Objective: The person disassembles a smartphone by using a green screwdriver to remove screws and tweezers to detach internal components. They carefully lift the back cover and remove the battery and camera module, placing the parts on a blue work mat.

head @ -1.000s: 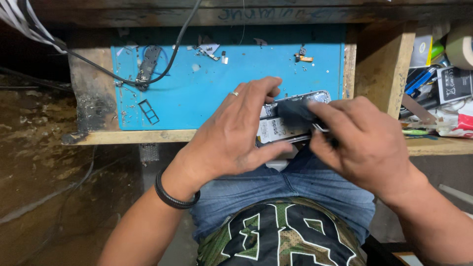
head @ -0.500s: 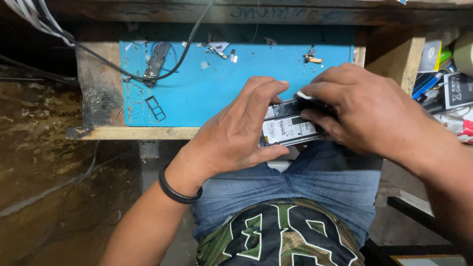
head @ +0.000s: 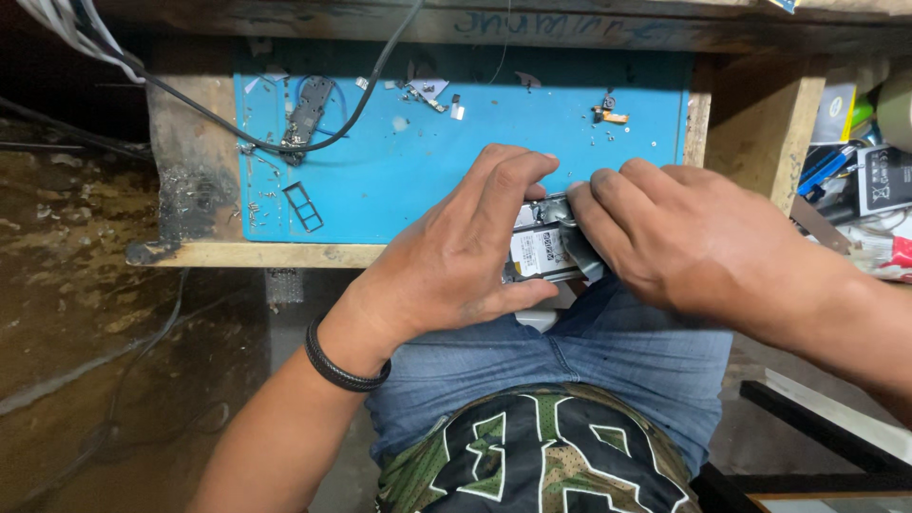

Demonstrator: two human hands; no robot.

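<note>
An opened phone (head: 543,249) with its white-labelled battery showing is gripped between both hands at the front edge of the bench. My left hand (head: 456,256) wraps it from the left, fingers curled over its top edge. My right hand (head: 684,237) covers its right part, fingertips pressing on the inside of the phone. Most of the phone is hidden under the hands. A black band sits on my left wrist (head: 344,359).
A blue work mat (head: 399,171) lies on the wooden bench, strewn with small screws, a card tray frame (head: 304,205), a small dark board (head: 308,106) and a black cable (head: 285,142). A cluttered shelf (head: 869,180) stands at the right. My jeans-clad lap (head: 570,361) is below.
My right hand has slid leftward over the phone and its fingers now press nearer the left end. My left hand keeps its grip. The view has shifted slightly.
</note>
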